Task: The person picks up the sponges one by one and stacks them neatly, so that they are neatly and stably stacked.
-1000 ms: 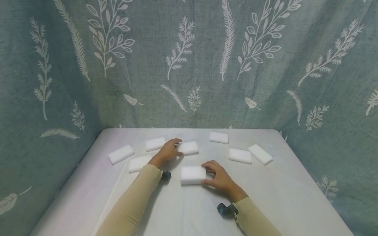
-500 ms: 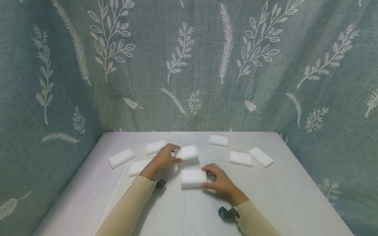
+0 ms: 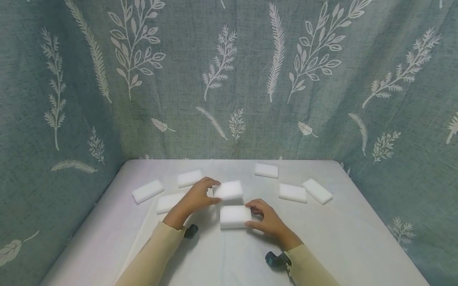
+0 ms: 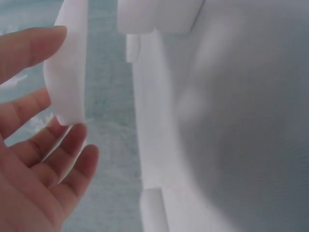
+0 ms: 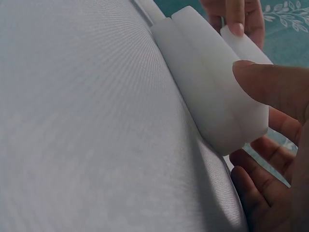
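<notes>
In the head view my left hand pinches a white sponge by its left end, thumb on the near side. The left wrist view has this sponge raised off the table, between thumb and fingers. Just in front of it, at mid-table, two white sponges lie one on the other. My right hand holds the right end of this stack; the right wrist view shows the seam between the stacked sponges, with the thumb on the upper one. The raised sponge is behind and above the stack.
Three white sponges lie to the left: one far left, one behind the left hand, one partly hidden by the left wrist. On the right lie three more sponges. A patterned green curtain stands behind the white table.
My left hand has lifted the sponge off the table and brought it nearer, toward the stack. My right hand keeps its hold on the stack, which has not moved. The view tilted slightly.
</notes>
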Demonstrator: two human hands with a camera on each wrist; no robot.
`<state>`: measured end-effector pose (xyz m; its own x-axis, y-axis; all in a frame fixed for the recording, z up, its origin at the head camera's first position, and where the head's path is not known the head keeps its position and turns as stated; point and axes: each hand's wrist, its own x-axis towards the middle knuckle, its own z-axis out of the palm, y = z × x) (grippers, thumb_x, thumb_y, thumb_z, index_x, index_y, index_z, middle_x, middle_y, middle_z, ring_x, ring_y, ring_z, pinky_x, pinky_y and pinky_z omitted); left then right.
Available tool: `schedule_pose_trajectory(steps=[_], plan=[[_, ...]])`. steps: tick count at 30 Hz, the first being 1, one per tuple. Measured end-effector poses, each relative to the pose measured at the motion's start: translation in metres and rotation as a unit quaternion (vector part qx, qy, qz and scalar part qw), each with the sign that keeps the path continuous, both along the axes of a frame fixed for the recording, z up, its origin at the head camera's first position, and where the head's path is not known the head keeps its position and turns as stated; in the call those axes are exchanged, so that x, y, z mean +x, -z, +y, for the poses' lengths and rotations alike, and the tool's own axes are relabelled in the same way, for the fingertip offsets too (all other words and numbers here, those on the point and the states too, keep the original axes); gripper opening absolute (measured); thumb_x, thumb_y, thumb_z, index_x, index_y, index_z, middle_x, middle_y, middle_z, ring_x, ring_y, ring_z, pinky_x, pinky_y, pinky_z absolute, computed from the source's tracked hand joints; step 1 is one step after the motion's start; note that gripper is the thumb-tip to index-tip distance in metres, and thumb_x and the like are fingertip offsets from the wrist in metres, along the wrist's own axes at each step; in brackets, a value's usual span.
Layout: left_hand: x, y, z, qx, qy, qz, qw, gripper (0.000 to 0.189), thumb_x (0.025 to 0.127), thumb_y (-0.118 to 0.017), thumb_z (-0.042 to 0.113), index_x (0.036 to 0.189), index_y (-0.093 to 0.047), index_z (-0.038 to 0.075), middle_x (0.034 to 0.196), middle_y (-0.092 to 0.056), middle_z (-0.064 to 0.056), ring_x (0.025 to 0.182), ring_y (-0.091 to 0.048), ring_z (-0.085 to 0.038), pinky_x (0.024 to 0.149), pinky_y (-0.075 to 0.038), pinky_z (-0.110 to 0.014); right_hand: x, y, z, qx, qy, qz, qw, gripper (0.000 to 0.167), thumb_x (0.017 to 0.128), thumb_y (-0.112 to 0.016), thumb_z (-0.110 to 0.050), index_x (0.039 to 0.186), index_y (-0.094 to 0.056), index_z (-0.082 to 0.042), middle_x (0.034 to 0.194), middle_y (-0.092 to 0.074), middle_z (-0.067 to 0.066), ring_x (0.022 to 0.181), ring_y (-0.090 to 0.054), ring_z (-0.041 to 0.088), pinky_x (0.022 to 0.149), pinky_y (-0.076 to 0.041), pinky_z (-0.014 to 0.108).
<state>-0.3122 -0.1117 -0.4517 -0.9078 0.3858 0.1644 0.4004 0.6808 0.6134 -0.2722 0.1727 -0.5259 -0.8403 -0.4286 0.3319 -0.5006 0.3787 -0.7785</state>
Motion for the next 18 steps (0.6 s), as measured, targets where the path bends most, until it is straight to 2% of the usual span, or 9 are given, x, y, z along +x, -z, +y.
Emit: schedule_pose_trajectory(steps=[5,10,13,18], plan=[[0.008,0.000,-0.001,-0.015,0.004,0.011,0.9998,0.055,0.080,-0.081,0.030,0.128,-0.061,0.012,0.124,-0.056,-0.003,0.109,-0.056,-0.025,0.089,-0.048,-0.041,0.000,-0.001,-0.001,0.002,-0.003,0.001,1.0000,0.052,0.076,-0.083,-0.020,0.122,-0.062,-0.009,0.123,-0.056,0.004,0.109,-0.058,0.023,0.095,-0.049,0.036],[0.018,-0.004,0.001,-0.011,0.015,0.014,0.9997,0.054,0.080,-0.081,0.028,0.127,-0.062,0.011,0.122,-0.057,-0.003,0.110,-0.055,-0.025,0.090,-0.047,-0.042,0.001,-0.003,-0.004,0.005,-0.003,0.001,1.0000,0.053,0.076,-0.083,-0.023,0.122,-0.062,-0.009,0.123,-0.056,0.002,0.109,-0.057,0.022,0.094,-0.049,0.036],[0.022,-0.007,0.003,-0.006,0.030,0.021,0.9993,0.054,0.081,-0.081,0.029,0.127,-0.062,0.010,0.122,-0.057,-0.003,0.110,-0.055,-0.024,0.091,-0.047,-0.042,0.001,-0.004,-0.005,0.013,0.004,0.015,0.9998,0.052,0.076,-0.083,-0.026,0.122,-0.063,-0.011,0.121,-0.058,0.001,0.104,-0.058,0.020,0.091,-0.050,0.036],[0.026,-0.006,0.003,-0.027,0.044,0.025,0.9983,0.055,0.082,-0.079,0.033,0.129,-0.061,0.011,0.124,-0.056,-0.002,0.110,-0.055,-0.022,0.091,-0.047,-0.042,0.002,-0.001,-0.004,0.015,0.005,0.024,0.9996,0.053,0.075,-0.085,-0.027,0.121,-0.064,-0.012,0.119,-0.059,0.000,0.098,-0.059,0.019,0.087,-0.051,0.035]])
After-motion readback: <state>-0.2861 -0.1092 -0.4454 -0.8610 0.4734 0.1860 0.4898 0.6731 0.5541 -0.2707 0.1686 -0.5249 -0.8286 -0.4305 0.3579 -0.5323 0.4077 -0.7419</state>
